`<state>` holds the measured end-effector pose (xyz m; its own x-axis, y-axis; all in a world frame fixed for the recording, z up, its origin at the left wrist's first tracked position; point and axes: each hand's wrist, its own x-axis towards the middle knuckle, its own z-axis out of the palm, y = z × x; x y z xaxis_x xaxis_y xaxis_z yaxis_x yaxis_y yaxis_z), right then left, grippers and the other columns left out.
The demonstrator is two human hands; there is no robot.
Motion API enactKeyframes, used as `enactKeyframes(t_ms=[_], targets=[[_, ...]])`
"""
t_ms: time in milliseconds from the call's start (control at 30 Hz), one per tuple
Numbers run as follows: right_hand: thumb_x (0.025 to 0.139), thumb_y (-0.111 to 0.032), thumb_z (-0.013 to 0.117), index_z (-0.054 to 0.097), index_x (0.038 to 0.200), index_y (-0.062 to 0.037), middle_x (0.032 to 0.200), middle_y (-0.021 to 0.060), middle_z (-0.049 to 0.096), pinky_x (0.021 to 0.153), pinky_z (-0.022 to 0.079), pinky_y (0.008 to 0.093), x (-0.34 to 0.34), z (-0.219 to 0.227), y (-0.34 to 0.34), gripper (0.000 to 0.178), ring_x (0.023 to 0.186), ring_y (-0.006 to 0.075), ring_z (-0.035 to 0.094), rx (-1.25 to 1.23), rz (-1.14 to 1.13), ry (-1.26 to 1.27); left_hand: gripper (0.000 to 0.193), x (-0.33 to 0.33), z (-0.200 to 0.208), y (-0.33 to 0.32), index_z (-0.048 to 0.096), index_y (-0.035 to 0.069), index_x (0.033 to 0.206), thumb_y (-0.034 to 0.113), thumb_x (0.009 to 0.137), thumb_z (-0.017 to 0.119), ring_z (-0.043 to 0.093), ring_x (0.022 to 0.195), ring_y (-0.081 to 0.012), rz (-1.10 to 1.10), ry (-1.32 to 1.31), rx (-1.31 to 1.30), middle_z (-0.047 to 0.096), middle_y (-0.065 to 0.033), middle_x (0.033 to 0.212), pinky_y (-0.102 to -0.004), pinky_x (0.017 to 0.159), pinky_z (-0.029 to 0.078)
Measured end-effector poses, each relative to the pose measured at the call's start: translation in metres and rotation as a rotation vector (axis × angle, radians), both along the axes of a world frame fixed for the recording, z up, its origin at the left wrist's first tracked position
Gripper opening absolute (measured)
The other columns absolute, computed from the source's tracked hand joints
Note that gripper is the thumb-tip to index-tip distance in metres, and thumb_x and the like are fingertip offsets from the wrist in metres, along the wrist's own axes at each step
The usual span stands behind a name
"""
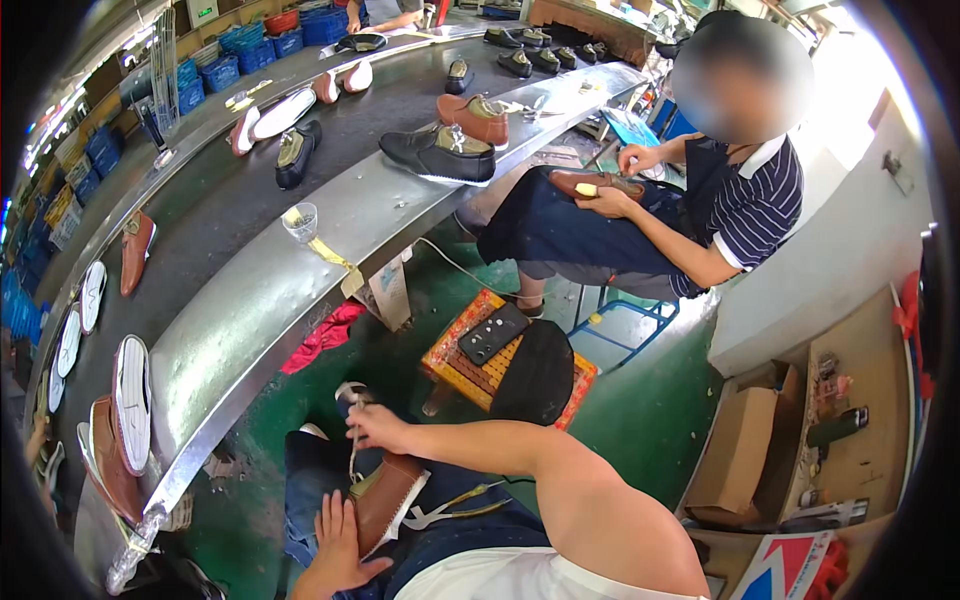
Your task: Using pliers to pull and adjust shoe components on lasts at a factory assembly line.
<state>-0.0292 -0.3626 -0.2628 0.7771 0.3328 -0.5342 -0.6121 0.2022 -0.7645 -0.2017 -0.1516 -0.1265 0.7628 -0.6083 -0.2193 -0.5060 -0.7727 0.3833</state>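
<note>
Nearest: the left hand (335,545) is lying flat on the lap, fingers spread, pressing against the side of a brown shoe (385,500) with a white sole. The shoe is resting on the person's lap, tilted, toe pointing down toward the lower edge.

The right hand (380,428) is reaching across just above the shoe, fingers pressed together and pinching a thin white lace (353,455) that is running down to the shoe's opening. More white lace is trailing over the thigh to the right of the shoe.

Just beyond the knees, a woven stool (455,365) is standing on the green floor (640,420), carrying a dark phone (492,333) and a black cap (540,375). A red rag (325,337) is lying on the floor beside it.

To the left, a long curved metal conveyor (260,290) is running away into the distance. A clear plastic cup (300,222) is sitting on its near rim. Brown shoes and white soles are lying on the belt at the lower left; a pair of black shoes (440,153) and a brown shoe are sitting farther along.

Farther right, a co-worker in a striped shirt (750,200) is sitting and holding a brown shoe on the lap with both hands. Blue crates (225,68) are stacking up behind the conveyor.
</note>
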Motion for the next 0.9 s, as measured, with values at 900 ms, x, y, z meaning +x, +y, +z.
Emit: enactKeyframes(t_ms=[900], targets=[[0.076,-0.022,0.084,0.052,0.130,-0.0009,0.112,0.0161,0.066,0.091,0.053,0.0378,-0.124,0.101,-0.176,0.066,0.103,0.0279,0.067,-0.800,1.186,-0.245,0.070,0.027,-0.063,-0.007,0.035,0.013,0.154,0.009,0.095,0.073,0.055,0.122,-0.0172,0.796,0.378,-1.334,0.059,-0.0064,0.132,-0.0355,0.106,0.045]])
